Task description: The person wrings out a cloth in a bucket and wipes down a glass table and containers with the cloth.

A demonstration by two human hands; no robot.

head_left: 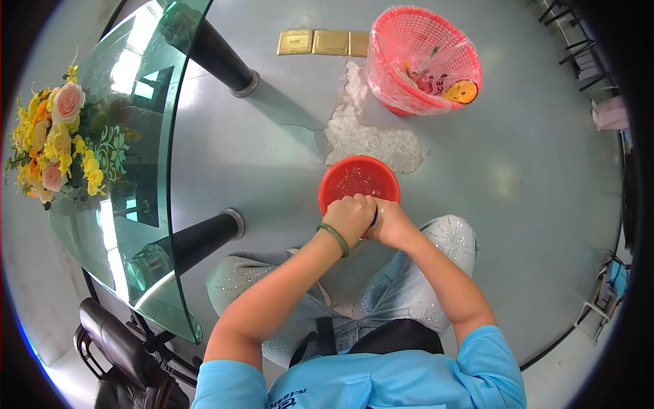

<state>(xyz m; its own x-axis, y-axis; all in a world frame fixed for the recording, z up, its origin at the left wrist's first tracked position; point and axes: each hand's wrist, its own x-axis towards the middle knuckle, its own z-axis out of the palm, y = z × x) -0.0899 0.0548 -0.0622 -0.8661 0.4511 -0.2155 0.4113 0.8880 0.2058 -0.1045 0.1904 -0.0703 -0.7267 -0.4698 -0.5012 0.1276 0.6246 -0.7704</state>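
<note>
Looking down on glass table point(139, 163) at left, grey floor point(286, 184), bin point(463, 58) farther right, reaching forward, pressing left hand point(349, 217) against right hand point(393, 225) at near rim of red bowl point(327, 185), bunching fingers, hiding any held object, impossible to tell.

We log a smooth grey floor point(538, 225) with a rough whitish patch point(375, 143) and gold-coloured floor plates point(330, 42) in a row. On the left, we get a glass tabletop point(151, 123) on thick dark legs point(228, 65), bright window-like reflections point(128, 65) across it, a flower arrangement point(58, 136) on top. Black chair point(119, 337), lower left. Far right, we mark dark-legged furniture point(582, 56), too distorted to identify.
</note>
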